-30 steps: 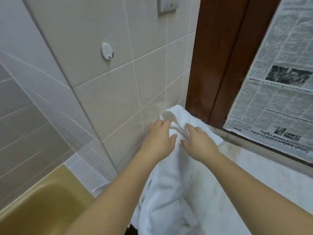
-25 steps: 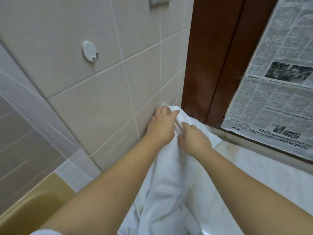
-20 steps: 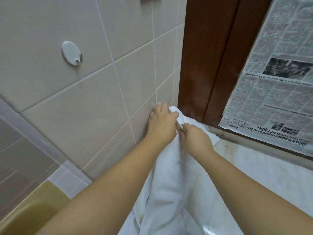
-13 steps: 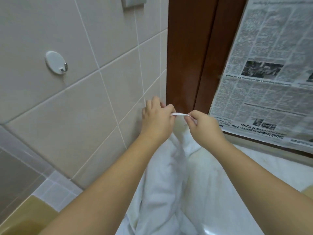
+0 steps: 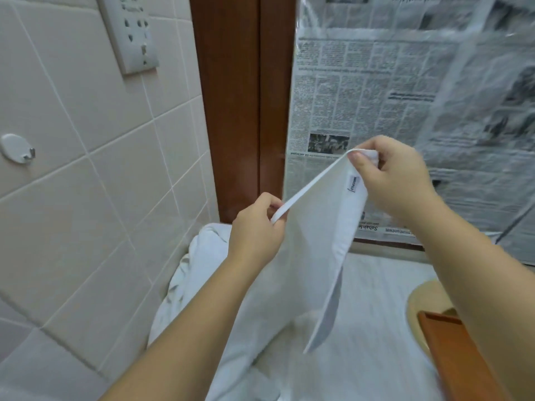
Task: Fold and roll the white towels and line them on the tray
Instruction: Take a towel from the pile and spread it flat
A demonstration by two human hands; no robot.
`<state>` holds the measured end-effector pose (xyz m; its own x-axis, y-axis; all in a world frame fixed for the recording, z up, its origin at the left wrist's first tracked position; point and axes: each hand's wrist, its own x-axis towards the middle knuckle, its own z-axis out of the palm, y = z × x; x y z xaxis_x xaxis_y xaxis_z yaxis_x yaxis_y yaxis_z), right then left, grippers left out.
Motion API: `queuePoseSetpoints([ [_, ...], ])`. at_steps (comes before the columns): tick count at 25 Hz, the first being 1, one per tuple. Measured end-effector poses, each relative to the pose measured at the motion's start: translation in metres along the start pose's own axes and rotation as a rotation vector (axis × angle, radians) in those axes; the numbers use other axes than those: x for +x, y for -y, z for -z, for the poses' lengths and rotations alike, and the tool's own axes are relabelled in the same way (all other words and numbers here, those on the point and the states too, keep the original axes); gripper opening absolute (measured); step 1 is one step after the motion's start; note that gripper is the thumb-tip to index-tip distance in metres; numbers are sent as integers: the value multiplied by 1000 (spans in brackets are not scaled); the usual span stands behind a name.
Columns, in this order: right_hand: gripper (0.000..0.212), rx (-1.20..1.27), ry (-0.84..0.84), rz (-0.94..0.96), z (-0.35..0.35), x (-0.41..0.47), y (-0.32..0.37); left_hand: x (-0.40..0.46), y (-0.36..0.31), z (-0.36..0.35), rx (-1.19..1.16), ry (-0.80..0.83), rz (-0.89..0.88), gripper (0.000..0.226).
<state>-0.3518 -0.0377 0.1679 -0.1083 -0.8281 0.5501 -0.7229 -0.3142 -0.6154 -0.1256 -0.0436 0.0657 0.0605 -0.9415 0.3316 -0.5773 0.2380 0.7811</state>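
Centre of frame: white towel point(image 5: 315, 235) lifted by its top hem, which runs taut on a slant from lower left to upper right. Left hand point(image 5: 256, 231) pinches the lower end of the hem; right hand point(image 5: 396, 180) pinches the upper corner, small label point(image 5: 353, 185) just below the thumb. Rest of the cloth hangs down onto a crumpled white heap point(image 5: 202, 256) against the tiled wall point(image 5: 86, 198). Lower right: wooden tray point(image 5: 457, 357) corner. Upper right: newspaper point(image 5: 376, 96) over the window. Upper left: socket plate point(image 5: 130, 33); left edge: wall hook point(image 5: 17, 148)
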Motion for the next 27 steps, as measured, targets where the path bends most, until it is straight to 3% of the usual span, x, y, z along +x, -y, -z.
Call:
queuePoseSetpoints([
  [5, 14, -29, -30, -86, 62, -24, -30, -38, -51, -39, -114, 47, -31, 11],
  [11, 7, -139, 98, -177, 130, -52, -62, -61, -137, -56, -34, 30, -178, 11],
  [13, 10, -85, 87, -176, 148, -61, -64, -68, -164, -55, 5, 39, -200, 12],
  [19, 14, 245, 77, -49, 185, -69, -31, -93, -213, -66, 104, 281, -213, 12],
  [24, 11, 257, 84, 27, 212, -57, -4, -101, -252, -65, -69, 133, -262, 28],
  [27, 16, 262, 100, 17, 221, -56, 9, -95, -273, -54, -155, 118, -305, 22],
])
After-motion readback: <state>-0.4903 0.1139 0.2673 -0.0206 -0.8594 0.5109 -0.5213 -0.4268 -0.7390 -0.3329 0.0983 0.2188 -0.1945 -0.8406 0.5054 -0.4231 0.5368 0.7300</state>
